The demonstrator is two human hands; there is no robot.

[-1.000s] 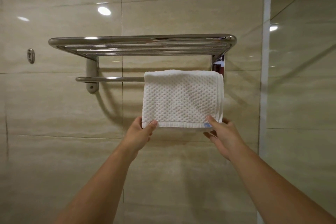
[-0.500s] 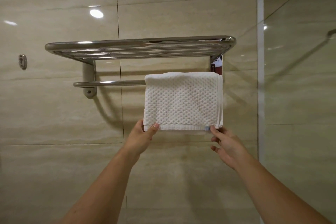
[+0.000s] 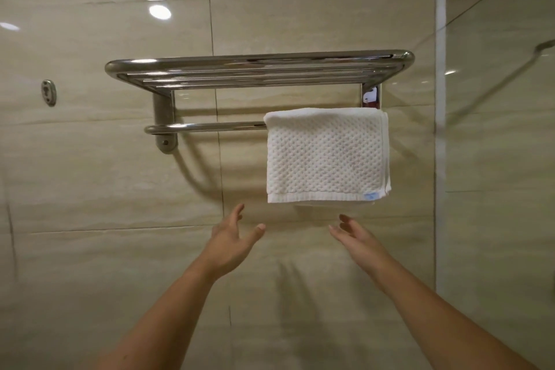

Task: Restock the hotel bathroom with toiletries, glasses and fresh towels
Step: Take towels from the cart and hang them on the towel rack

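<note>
Head view: nubby, seemingly doubled towel drapes chrome bar; left hand, right hand grips wide.

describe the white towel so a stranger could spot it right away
A chrome rack is fixed to the beige tiled wall. The towel hangs over the right end of its lower rail. It is the only cloth there: white, dimpled, with a small blue tag.

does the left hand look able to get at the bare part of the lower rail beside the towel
Probably yes: the left hand is open, holds nothing, and hovers below the lower rail, whose left stretch is bare; the towel covers only its right end.
</note>
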